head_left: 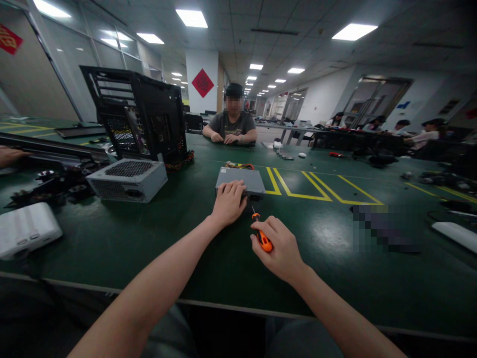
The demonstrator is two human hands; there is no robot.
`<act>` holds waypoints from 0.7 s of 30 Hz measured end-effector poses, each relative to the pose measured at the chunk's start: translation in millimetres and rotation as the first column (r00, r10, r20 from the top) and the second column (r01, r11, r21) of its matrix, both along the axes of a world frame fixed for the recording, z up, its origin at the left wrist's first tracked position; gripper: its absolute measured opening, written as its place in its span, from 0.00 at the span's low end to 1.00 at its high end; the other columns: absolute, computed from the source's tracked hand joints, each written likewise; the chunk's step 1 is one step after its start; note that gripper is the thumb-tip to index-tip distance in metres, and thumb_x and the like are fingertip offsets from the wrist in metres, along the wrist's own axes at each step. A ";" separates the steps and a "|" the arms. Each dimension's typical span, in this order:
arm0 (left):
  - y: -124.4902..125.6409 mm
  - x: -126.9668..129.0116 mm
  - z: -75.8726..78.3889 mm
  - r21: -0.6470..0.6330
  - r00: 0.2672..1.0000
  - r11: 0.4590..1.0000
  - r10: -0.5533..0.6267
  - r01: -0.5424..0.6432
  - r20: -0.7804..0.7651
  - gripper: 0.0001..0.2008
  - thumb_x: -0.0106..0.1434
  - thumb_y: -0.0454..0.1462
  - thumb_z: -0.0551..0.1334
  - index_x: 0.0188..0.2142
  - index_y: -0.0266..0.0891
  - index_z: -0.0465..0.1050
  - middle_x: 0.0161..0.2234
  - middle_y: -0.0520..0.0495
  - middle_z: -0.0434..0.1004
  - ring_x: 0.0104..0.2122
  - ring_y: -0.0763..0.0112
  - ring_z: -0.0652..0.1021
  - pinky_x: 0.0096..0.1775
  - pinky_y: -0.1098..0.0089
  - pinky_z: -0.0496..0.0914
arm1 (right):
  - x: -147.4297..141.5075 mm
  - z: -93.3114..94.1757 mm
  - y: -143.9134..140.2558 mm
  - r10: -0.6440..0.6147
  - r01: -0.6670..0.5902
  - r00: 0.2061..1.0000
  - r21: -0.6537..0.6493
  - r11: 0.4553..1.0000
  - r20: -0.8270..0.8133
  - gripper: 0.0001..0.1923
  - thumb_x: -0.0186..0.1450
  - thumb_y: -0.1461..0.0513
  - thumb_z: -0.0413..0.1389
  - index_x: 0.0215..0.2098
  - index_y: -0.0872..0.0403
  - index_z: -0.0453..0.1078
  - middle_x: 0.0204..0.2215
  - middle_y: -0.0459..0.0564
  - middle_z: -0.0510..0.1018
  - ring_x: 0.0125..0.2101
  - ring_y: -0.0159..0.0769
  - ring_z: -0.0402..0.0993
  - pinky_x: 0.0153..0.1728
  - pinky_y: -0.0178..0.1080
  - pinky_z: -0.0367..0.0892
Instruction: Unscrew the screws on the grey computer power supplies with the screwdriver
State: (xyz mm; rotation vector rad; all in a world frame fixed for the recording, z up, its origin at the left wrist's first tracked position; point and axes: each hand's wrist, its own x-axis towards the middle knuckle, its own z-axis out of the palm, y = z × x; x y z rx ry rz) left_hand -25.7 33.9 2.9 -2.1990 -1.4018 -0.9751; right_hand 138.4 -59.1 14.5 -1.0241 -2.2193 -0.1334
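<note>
— What am I seeing of the body from here?

— I'm seeing two bare forearms coming up from the bottom edge, ending in a left hand (228, 201) and a right hand (280, 248).

— Sleeves showing?

— None are showing; the arms are running bare out of the view. No watch, ring or glove is showing either.

— Anything worn lower down?

— Grey cloth is showing under the arms at the bottom; I can't tell what garment.

A power supply (128, 180) sits left on the green table (186, 238), just before an open computer case (137, 117). A white box (26, 228) lies by the left edge. A person (233, 127) sits at the far edge.
</note>
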 end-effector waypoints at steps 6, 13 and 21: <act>-0.4 0.5 0.4 -0.003 1.000 1.000 0.003 -0.003 -0.002 0.13 0.62 0.38 0.53 0.47 0.39 0.64 0.53 0.45 0.67 0.53 0.62 0.64 0.53 0.59 0.55 | 0.2 -0.2 0.7 -0.022 0.022 0.999 0.006 1.000 -0.027 0.12 0.63 0.56 0.48 0.39 0.55 0.67 0.28 0.48 0.68 0.29 0.34 0.65 0.32 0.37 0.61; -0.7 -0.2 1.0 -0.001 1.000 1.000 0.003 -0.003 -0.003 0.13 0.62 0.38 0.53 0.47 0.39 0.64 0.53 0.45 0.67 0.53 0.62 0.65 0.53 0.60 0.56 | 0.5 -3.2 2.1 -0.036 0.036 0.997 0.004 0.999 -0.069 0.11 0.62 0.58 0.49 0.41 0.55 0.63 0.30 0.49 0.70 0.29 0.34 0.66 0.32 0.37 0.62; -1.8 0.2 1.7 -0.001 1.000 1.000 -0.005 0.005 -0.002 0.13 0.62 0.38 0.53 0.46 0.38 0.64 0.52 0.44 0.67 0.53 0.61 0.65 0.53 0.59 0.55 | 0.9 -0.7 0.5 0.008 -0.006 0.999 0.053 0.999 -0.032 0.10 0.56 0.65 0.50 0.37 0.55 0.68 0.30 0.49 0.63 0.30 0.35 0.61 0.31 0.38 0.61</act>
